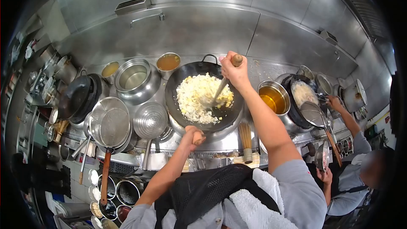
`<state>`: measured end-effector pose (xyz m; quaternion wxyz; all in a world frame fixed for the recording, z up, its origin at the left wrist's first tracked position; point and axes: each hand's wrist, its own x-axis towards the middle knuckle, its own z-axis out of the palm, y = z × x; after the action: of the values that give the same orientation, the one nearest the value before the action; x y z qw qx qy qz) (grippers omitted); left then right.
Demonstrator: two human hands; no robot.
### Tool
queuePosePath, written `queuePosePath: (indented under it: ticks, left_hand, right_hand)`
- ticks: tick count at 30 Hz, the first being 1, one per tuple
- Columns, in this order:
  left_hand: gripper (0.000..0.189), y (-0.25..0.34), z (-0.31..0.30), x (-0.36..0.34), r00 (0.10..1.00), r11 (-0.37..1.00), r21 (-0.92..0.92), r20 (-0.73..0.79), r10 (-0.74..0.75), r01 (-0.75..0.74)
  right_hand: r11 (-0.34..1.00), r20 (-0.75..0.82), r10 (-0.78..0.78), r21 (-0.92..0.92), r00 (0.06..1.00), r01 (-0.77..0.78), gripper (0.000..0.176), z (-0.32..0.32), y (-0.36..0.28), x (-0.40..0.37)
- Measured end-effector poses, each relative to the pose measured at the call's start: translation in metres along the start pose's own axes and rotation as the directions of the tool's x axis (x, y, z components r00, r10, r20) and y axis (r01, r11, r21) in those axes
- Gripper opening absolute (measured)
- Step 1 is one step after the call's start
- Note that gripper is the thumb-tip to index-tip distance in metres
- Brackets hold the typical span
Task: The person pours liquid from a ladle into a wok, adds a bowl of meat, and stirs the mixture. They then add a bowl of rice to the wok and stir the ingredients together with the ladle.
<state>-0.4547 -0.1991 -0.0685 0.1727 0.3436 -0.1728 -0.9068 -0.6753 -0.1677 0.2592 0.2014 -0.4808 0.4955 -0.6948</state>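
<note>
A large black wok (232, 118) stands on the burner in front of me, holding white rice mixed with yellow egg (190, 89). My left hand (193, 139) is closed round the wok's near handle. My right hand (235, 74), above the wok's far right side, grips a long-handled wok ladle (221, 88) with a wooden end. The ladle slants down into the rice, where its head is blurred and partly buried. At the wok's far rim a loop handle (209, 56) sticks up.
To the left are a perforated skimmer (150, 120), a mesh strainer (110, 123) and a steel pot (132, 80). On the right stand a container of amber liquid (274, 97) and a bamboo brush (245, 138). A co-worker (354, 178) handles another wok (288, 87) at far right.
</note>
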Motion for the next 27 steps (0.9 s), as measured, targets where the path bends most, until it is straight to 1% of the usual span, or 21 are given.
queuePosePath:
  ticks: [2, 4, 6, 8, 9, 10, 11, 12, 13, 14, 16, 17, 18, 20, 21, 22, 23, 24, 25, 26, 27]
  left_hand:
    - [0.014, 0.001, -0.004, 0.003, 0.999, 0.999, -0.036, 0.047, 0.002, -0.001]
    - [0.014, 0.006, 0.004, -0.001, 0.999, 0.999, -0.003, 0.028, 0.033, -0.033]
    - [0.015, 0.004, 0.005, -0.004, 0.999, 0.998, 0.028, -0.01, 0.051, -0.05]
    - [0.015, 0.003, 0.003, -0.005, 0.998, 0.998, 0.017, 0.019, 0.055, -0.055]
    - [0.016, 0.001, -0.003, 0.003, 0.999, 0.999, 0.014, 0.019, 0.035, -0.036]
    - [0.016, -0.002, -0.005, 0.004, 0.999, 0.999, 0.018, 0.017, 0.03, -0.03]
    - [0.016, 0.003, -0.002, 0.007, 0.999, 0.999, 0.036, 0.041, 0.022, -0.023]
    - [0.016, 0.002, -0.006, 0.006, 0.999, 0.998, 0.061, 0.052, -0.003, 0.0]
    - [0.015, 0.002, -0.005, 0.007, 1.0, 0.998, 0.065, -0.002, 0.005, -0.005]
    - [0.015, 0.005, 0.002, 0.005, 1.0, 0.997, 0.077, 0.005, 0.009, -0.009]
    - [0.015, 0.005, 0.009, -0.009, 0.998, 0.996, 0.081, -0.033, 0.044, -0.041]
    - [0.016, 0.005, 0.005, -0.007, 1.0, 0.996, 0.083, -0.019, 0.025, -0.023]
    - [0.016, 0.006, 0.006, -0.005, 0.999, 0.996, 0.088, -0.021, 0.025, -0.023]
    - [0.018, 0.004, 0.006, -0.006, 1.0, 0.999, 0.037, -0.015, 0.007, -0.007]
    - [0.018, 0.005, 0.005, -0.007, 1.0, 0.997, 0.074, 0.005, 0.013, -0.013]
    - [0.018, 0.005, 0.009, -0.007, 1.0, 0.996, 0.085, 0.009, 0.015, -0.016]
    - [0.017, -0.005, 0.003, -0.015, 0.999, 0.999, 0.028, -0.02, 0.025, -0.025]
    - [0.016, -0.014, 0.001, -0.023, 0.998, 0.999, -0.032, -0.044, 0.035, -0.037]
    - [0.011, -0.023, -0.002, -0.045, 0.998, 0.997, -0.069, 0.05, 0.043, -0.039]
    - [0.011, -0.028, 0.018, -0.083, 0.996, 0.998, -0.008, -0.067, 0.057, -0.057]
    - [0.012, -0.032, 0.03, -0.114, 0.993, 0.996, 0.059, -0.097, 0.069, -0.063]
  right_hand:
    - [0.989, -0.23, -0.032, 0.135, 0.973, 0.064, 0.035, -0.014, -0.003, 0.018]
    - [0.979, -0.192, -0.126, 0.133, 0.973, 0.153, 0.036, -0.039, -0.051, 0.039]
    - [0.939, -0.184, -0.209, 0.238, 0.961, 0.25, 0.038, -0.056, -0.075, 0.043]
    - [0.933, -0.225, -0.203, 0.252, 0.953, 0.258, 0.04, -0.055, -0.029, 0.041]
    - [0.942, -0.279, -0.114, 0.273, 0.953, 0.193, 0.04, -0.048, 0.012, 0.037]
    - [0.946, -0.331, -0.029, 0.296, 0.943, 0.133, 0.039, -0.039, 0.032, 0.035]
    - [0.944, -0.327, -0.038, 0.297, 0.944, 0.141, 0.039, -0.027, 0.026, 0.047]
    - [0.939, -0.227, -0.003, 0.335, 0.974, 0.081, 0.039, -0.015, 0.015, 0.052]
    - [0.93, -0.133, 0.035, 0.368, 0.99, 0.017, 0.038, -0.006, 0.003, 0.048]
    - [0.929, -0.142, 0.022, 0.368, 0.99, 0.032, 0.038, 0.005, -0.022, 0.047]
    - [0.938, -0.018, -0.08, 0.336, 0.997, 0.082, 0.037, 0.027, -0.062, 0.03]
    - [0.936, 0.007, -0.174, 0.311, 0.985, 0.164, 0.035, 0.033, -0.06, 0.02]
    - [0.937, -0.001, -0.167, 0.31, 0.986, 0.159, 0.037, 0.042, -0.04, 0.01]
    - [0.958, 0.08, -0.025, 0.288, 0.996, 0.001, 0.039, 0.04, 0.021, 0.004]
    - [0.957, 0.067, -0.034, 0.29, 0.997, 0.013, 0.039, 0.035, 0.016, 0.009]
    - [0.989, 0.027, -0.051, 0.143, 0.998, 0.047, 0.041, 0.028, 0.009, 0.021]
    - [0.999, -0.023, -0.051, -0.003, 0.998, 0.051, 0.043, 0.023, 0.006, 0.022]
    - [0.999, -0.017, 0.007, 0.041, 1.0, -0.007, 0.046, 0.019, -0.006, 0.027]
    - [0.996, -0.007, 0.045, 0.081, 0.999, -0.044, 0.05, 0.015, -0.033, 0.037]
    - [0.993, 0.024, 0.051, 0.107, 0.998, -0.054, 0.052, 0.017, -0.071, 0.037]
    - [0.988, 0.053, 0.066, 0.135, 0.996, -0.073, 0.054, 0.023, -0.105, 0.033]
